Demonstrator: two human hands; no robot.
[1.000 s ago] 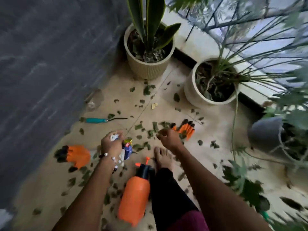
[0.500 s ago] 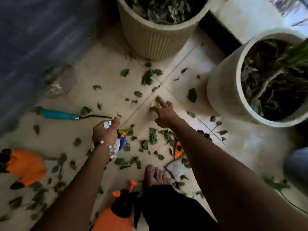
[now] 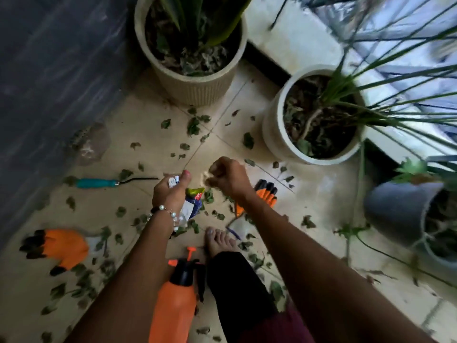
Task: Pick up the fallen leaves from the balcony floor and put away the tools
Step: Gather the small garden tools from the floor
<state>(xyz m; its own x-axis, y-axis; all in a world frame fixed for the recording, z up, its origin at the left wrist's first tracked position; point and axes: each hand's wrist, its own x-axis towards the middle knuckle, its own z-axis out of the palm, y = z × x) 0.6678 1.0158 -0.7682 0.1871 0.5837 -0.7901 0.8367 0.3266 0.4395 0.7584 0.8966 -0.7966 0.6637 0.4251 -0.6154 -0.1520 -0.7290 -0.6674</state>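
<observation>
Fallen leaves [image 3: 193, 126] are scattered over the pale tiled balcony floor [image 3: 138, 134], thickest around the bare foot [image 3: 218, 240] and between the two hands. A small pale scrap, seemingly a dry leaf [image 3: 205, 175], is pinched at the curled fingertips of the right hand [image 3: 228, 178], which is held just above the floor beside the left hand; the scrap is blurred and cannot be identified with certainty. A crumpled printed packet [image 3: 191, 203] is gripped by the left hand [image 3: 170, 191], fingers curled round its top, with the packet hanging below the palm; a beaded bracelet [image 3: 166, 211] is worn on that wrist. A hand tool with a teal handle [image 3: 99, 183] lies flat on the floor to the left of the hands, apart from them. An orange glove with dark fingertips [image 3: 265, 193] lies partly hidden behind the right forearm, and a second orange glove [image 3: 60, 247] lies well apart at the lower left. An orange spray bottle with a black cap [image 3: 176, 298] is seen between the forearms, near the foot. Farther out, a ribbed beige pot [image 3: 195, 87] and a white pot [image 3: 274, 134] stand by the ledge, and a grey pot [image 3: 398, 209] is tilted at the right edge.
</observation>
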